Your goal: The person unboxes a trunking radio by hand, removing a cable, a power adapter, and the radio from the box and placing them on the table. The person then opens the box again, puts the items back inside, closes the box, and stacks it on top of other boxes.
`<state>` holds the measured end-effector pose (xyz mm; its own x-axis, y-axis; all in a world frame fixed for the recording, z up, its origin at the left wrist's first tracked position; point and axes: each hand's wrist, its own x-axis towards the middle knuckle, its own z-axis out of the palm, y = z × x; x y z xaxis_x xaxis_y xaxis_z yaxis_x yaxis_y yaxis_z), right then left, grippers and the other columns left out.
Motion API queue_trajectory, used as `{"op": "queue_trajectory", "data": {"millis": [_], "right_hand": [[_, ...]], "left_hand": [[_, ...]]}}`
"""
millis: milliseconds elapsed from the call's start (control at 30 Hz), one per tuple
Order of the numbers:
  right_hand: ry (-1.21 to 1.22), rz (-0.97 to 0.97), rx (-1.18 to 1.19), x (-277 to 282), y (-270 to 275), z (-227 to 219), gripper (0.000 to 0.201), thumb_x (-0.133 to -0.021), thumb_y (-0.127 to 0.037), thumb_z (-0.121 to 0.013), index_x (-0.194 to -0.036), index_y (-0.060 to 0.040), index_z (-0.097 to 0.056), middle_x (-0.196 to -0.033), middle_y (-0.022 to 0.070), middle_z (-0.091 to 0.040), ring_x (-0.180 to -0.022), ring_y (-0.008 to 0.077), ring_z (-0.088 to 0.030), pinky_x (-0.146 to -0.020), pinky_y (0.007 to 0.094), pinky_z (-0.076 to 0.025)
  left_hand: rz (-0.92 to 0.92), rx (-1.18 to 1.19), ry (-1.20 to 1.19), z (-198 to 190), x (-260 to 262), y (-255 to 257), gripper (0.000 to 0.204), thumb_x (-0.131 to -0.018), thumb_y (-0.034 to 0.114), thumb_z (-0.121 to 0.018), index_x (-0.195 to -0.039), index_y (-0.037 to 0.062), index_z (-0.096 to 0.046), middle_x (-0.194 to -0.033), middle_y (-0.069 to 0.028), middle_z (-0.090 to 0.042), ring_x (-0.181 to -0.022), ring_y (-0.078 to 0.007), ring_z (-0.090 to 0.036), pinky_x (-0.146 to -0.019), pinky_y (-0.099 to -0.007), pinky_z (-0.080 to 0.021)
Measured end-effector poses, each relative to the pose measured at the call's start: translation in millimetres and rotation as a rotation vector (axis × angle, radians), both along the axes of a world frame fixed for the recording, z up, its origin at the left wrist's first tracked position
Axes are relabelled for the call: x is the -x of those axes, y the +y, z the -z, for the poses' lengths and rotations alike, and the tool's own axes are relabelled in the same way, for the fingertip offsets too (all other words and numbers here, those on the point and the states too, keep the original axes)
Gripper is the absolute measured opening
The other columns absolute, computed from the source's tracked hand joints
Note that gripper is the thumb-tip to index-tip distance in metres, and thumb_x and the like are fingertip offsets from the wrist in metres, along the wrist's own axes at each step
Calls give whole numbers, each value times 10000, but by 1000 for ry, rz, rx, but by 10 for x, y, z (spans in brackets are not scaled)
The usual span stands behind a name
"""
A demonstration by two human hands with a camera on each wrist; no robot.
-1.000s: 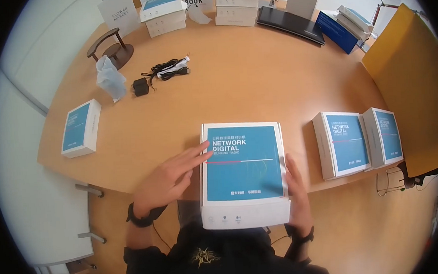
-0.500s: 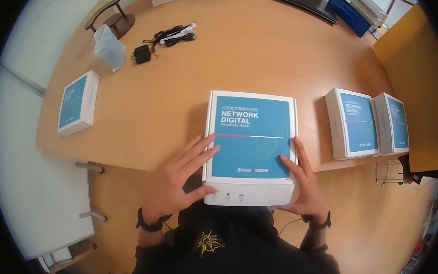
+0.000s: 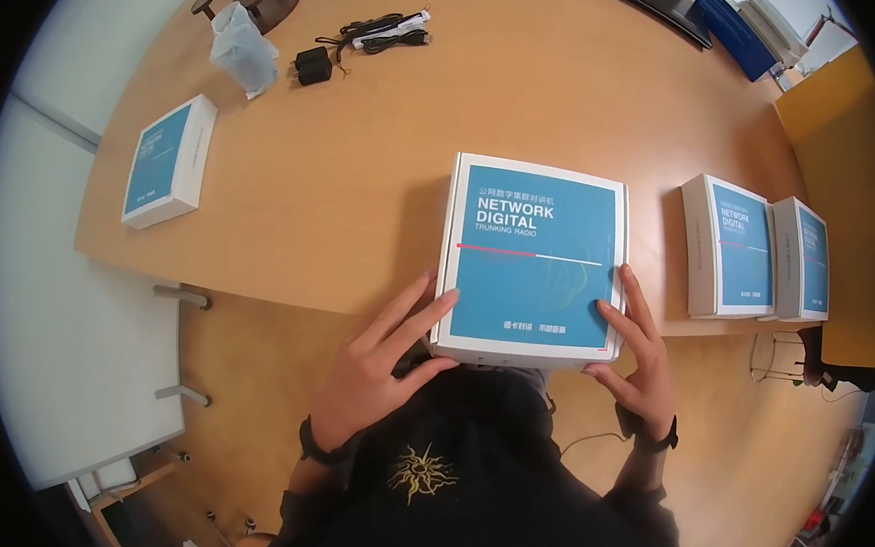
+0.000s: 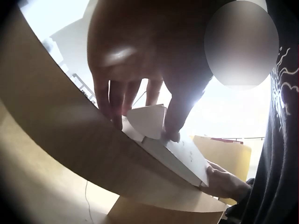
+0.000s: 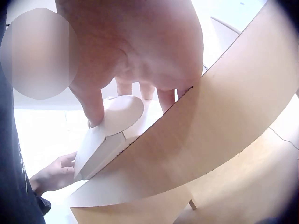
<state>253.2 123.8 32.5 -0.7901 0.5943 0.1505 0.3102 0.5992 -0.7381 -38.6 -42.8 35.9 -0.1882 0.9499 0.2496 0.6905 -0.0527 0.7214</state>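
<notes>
At the near edge of the tabletop [image 3: 352, 178], both hands bracket one blue-and-white box [image 3: 537, 257]. Left hand [image 3: 378, 372]: fingers spread along the box's left side, thumb at the near-left corner, holding it. Right hand [image 3: 638, 356]: fingers on the right edge, thumb under the near-right corner. Box overhangs the edge toward the person, so the front face is reachable; wrist views show thumbs pressing a front flap, probably to steady it. Farther right, two matching boxes [image 3: 757, 249] stand side by side. Far left, another box [image 3: 165, 160]. Beyond: a black adapter with cables [image 3: 353, 43] and a plastic bag [image 3: 244, 50].
</notes>
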Motion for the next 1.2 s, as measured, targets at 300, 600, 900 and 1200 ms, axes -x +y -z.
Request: {"op": "queue_trajectory", "data": {"millis": [300, 600, 900, 1200], "right_hand": [[116, 444, -169, 14, -446, 162, 796, -710, -145, -927, -1388, -22, -527, -1425, 220, -541, -1270, 398, -566, -1042, 458, -482], [160, 452, -198, 75, -729, 194, 710, -725, -92, -904, -1345, 16, -576, -1277, 221, -649, -1162, 400, -641, -967, 440, -521], [105, 532, -398, 60, -849, 406, 571, -705, 75, -763, -1260, 21, -641, -1178, 209, -710, -1069, 406, -684, -915, 443, -544], [94, 559, -416, 209, -853, 301, 344, -703, 34, -770, -1038, 2, -699, -933, 156, -713, -838, 361, -685, -740, 404, -535]], "left_hand": [[-227, -174, 208, 118, -76, -116, 684, -734, 280, -907, -1290, -14, -636, -1216, -169, -688, -1077, -336, -671, -895, -402, -557], [-110, -164, 260, 233, -125, -201, 650, -714, 198, -916, -1254, -42, -643, -1152, -162, -701, -1061, -338, -677, -876, -420, -565], [-95, -328, 334, 291, -149, -230, 633, -667, -27, -817, -1274, -51, -641, -1046, -144, -718, -877, -292, -701, -740, -375, -577], [-97, -301, 254, 309, -220, -226, 620, -682, -104, -787, -1285, -29, -663, -928, -145, -719, -800, -296, -716, -714, -345, -578]]}}
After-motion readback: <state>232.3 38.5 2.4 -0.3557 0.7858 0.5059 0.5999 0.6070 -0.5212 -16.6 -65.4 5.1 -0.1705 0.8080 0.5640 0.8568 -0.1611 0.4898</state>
